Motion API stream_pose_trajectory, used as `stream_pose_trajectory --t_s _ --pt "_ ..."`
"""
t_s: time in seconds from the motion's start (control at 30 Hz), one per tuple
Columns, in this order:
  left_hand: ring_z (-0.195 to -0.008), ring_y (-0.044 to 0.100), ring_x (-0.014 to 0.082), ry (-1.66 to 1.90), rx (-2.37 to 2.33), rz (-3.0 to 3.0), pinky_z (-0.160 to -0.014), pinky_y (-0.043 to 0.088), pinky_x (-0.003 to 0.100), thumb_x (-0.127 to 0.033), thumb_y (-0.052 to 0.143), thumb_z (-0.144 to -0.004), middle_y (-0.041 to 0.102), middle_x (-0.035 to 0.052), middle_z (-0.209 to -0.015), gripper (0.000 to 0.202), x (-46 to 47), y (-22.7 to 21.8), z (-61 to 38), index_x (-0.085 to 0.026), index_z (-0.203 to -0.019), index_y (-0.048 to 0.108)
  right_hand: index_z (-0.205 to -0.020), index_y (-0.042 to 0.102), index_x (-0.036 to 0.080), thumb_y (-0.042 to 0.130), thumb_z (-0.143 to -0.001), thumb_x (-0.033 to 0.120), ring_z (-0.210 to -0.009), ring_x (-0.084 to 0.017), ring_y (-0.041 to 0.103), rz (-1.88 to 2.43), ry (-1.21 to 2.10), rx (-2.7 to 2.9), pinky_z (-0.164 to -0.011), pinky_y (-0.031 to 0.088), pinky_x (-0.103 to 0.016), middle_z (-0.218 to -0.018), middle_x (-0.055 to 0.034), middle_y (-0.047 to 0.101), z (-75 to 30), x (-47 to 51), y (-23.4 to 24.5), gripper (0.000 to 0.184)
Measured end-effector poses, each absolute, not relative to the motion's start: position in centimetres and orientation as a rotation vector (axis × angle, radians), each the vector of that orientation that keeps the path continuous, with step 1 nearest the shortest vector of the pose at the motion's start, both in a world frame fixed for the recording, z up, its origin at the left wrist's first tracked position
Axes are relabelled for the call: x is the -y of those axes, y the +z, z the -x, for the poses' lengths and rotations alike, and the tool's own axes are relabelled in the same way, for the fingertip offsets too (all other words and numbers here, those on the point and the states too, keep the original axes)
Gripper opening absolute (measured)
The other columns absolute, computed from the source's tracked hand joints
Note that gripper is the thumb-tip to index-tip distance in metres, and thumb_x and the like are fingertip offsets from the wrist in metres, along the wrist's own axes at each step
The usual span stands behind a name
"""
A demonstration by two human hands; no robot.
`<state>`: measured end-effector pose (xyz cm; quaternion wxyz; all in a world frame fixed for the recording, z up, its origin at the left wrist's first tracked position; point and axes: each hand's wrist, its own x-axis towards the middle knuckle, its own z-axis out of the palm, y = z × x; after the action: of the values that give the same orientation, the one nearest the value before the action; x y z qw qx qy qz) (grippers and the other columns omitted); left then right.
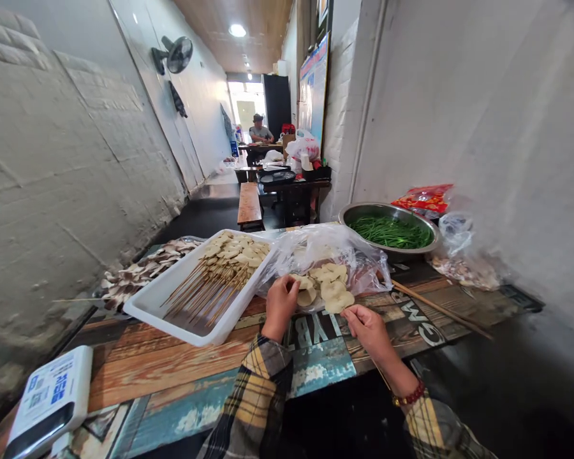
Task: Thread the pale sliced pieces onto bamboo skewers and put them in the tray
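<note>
My left hand (pixel 281 306) is closed in a pinch on the edge of a pale, thin round slice (pixel 307 296) at the mouth of a clear plastic bag (pixel 325 242). My right hand (pixel 369 330) is closed around a thin bamboo skewer (pixel 381 375), whose lower end shows below the palm. Its fingertips meet the edge of another pale slice (pixel 337 298); whether the skewer pierces that slice I cannot tell. Left of my hands, a white plastic tray (pixel 148 311) holds many skewered slices (pixel 234 250), their sticks pointing toward me.
Behind the tray's left side lie brown-and-white pieces (pixel 138 271). A metal bowl of green stalks (pixel 392 231) stands at the back right, beside plastic bags (pixel 459 239). Loose sticks (pixel 440 309) lie to the right. A white device (pixel 52 398) sits front left. A person (pixel 261 131) sits far back.
</note>
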<state>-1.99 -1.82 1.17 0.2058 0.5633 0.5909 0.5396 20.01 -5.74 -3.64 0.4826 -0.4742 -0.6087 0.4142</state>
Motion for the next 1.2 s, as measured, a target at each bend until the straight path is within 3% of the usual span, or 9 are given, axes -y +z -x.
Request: stream_pose_trajectory --t_s 0.17,0.27,0.43,0.57,0.67,0.8,0.97,1.2 --pt "-0.072 0.053 0.0177 0.999 -1.984 -1.974 -0.064 0.032 0.027 -0.030 0.060 -0.081 0.059 0.0052 -0.079 0.015 3.2 1.0 2.2 -0.017 -0.075 0.064 -0.072 0.063 0.016 0.054 -0.086 0.049 -0.043 -0.011 0.044 1.163 0.961 1.475 -0.047 0.033 -0.023 -0.044 0.0052 0.048 -19.9 5.7 -3.2 0.037" --pt "-0.074 0.054 0.0178 0.898 -1.968 -2.044 -0.066 0.034 0.027 -0.027 0.062 -0.079 0.058 0.0050 -0.082 0.010 3.4 0.7 2.2 -0.017 -0.078 0.064 -0.073 0.064 0.015 0.054 -0.087 0.046 -0.043 -0.011 0.044 1.149 0.956 1.476 -0.047 0.033 -0.022 -0.044 0.0051 0.048 -19.9 5.7 -3.2 0.035" --pt "-0.070 0.053 0.0155 1.120 -1.770 -1.941 -0.066 0.036 0.026 -0.016 0.058 -0.075 0.057 0.0026 -0.075 0.008 2.8 0.3 2.4 -0.017 -0.068 0.061 -0.073 0.065 0.016 0.053 -0.087 0.045 -0.043 -0.011 0.042 1.173 0.946 1.482 -0.047 0.032 -0.023 -0.044 0.0051 0.047 -19.8 5.6 -3.5 0.035" --pt "-0.058 0.050 0.0126 1.408 -1.484 -1.520 -0.058 0.036 0.024 -0.025 0.065 -0.071 0.056 -0.0008 -0.062 0.013 2.2 0.1 2.7 -0.016 -0.064 0.058 -0.070 0.063 0.016 0.052 -0.087 0.046 -0.042 -0.011 0.041 1.162 0.951 1.496 -0.047 0.031 -0.023 -0.044 0.0050 0.046 -19.8 5.5 -3.7 0.036" --pt "-0.048 0.046 0.0090 1.498 -1.252 -1.123 -0.048 0.033 0.021 -0.038 0.072 -0.067 0.053 -0.0041 -0.057 0.027 2.3 0.2 2.6 -0.016 -0.068 0.056 -0.072 0.063 0.016 0.052 -0.087 0.047 -0.042 -0.011 0.040 1.139 0.959 1.491 -0.048 0.031 -0.023 -0.044 0.0052 0.046 -19.8 5.5 -3.8 0.037" --pt "-0.051 0.055 0.0105 1.516 -1.025 -0.846 -0.046 0.037 0.020 -0.043 0.078 -0.062 0.057 -0.0040 -0.062 0.038 2.6 0.7 2.4 -0.017 -0.076 0.054 -0.074 0.063 0.015 0.053 -0.087 0.048 -0.043 -0.011 0.041 1.118 0.974 1.504 -0.048 0.031 -0.023 -0.045 0.0052 0.047 -19.9 5.7 -3.9 0.036" --pt "-0.062 0.061 0.0122 1.505 -0.955 -0.760 -0.050 0.044 0.022 -0.038 0.083 -0.057 0.067 0.0017 -0.080 0.050 2.7 1.0 2.3 -0.015 -0.095 0.062 -0.072 0.061 0.016 0.053 -0.088 0.047 -0.043 -0.010 0.040 1.072 1.043 1.536 -0.047 0.030 -0.023 -0.045 0.0059 0.045 -19.7 6.3 -4.0 0.036" --pt "-0.053 0.049 0.0050 1.526 -0.945 -0.924 -0.048 0.033 0.017 -0.024 0.083 -0.057 0.062 -0.0038 -0.067 0.045 2.8 1.1 1.9 -0.015 -0.098 0.066 -0.077 0.065 0.016 0.054 -0.089 0.042 -0.042 -0.010 0.042 1.033 1.091 1.646 -0.047 0.033 -0.022 -0.045 0.0063 0.046 -19.8 7.7 -3.6 0.031"
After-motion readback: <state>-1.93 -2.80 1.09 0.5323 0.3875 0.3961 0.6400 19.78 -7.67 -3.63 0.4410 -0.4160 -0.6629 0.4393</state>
